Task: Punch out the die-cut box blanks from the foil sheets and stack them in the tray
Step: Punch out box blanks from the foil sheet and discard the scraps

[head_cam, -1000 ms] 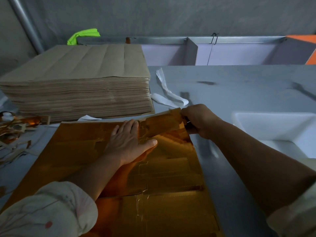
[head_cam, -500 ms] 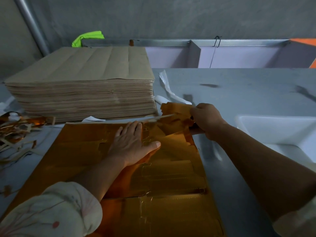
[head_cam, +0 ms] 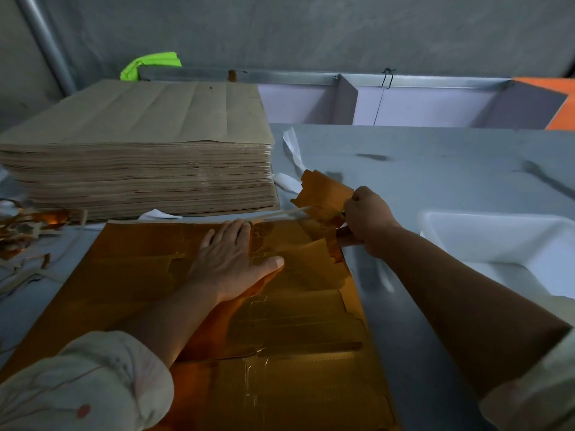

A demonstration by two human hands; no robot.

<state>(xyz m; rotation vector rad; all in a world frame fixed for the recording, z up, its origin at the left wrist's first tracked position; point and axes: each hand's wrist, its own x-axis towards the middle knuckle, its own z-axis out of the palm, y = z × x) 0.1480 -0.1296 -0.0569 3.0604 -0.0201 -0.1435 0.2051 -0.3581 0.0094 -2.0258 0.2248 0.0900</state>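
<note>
Gold foil sheet [head_cam: 149, 275] is lying under my flat left hand [head_cam: 231, 262] while my right hand [head_cam: 367, 220] is gripping a raised blank [head_cam: 325, 194] beside the white tray [head_cam: 510, 241].

A rough grey wall [head_cam: 311, 32] is seen across the back, and the whole room is dimly lit. A metal pipe [head_cam: 46, 48] is set slanting against the wall at the left. The grey tabletop [head_cam: 435, 169] is bordered at its far edge by a metal rail [head_cam: 435, 80], below which pale compartments are divided by a grey partition [head_cam: 347, 102]. An orange panel [head_cam: 557, 104] is seen at the far right.
</note>
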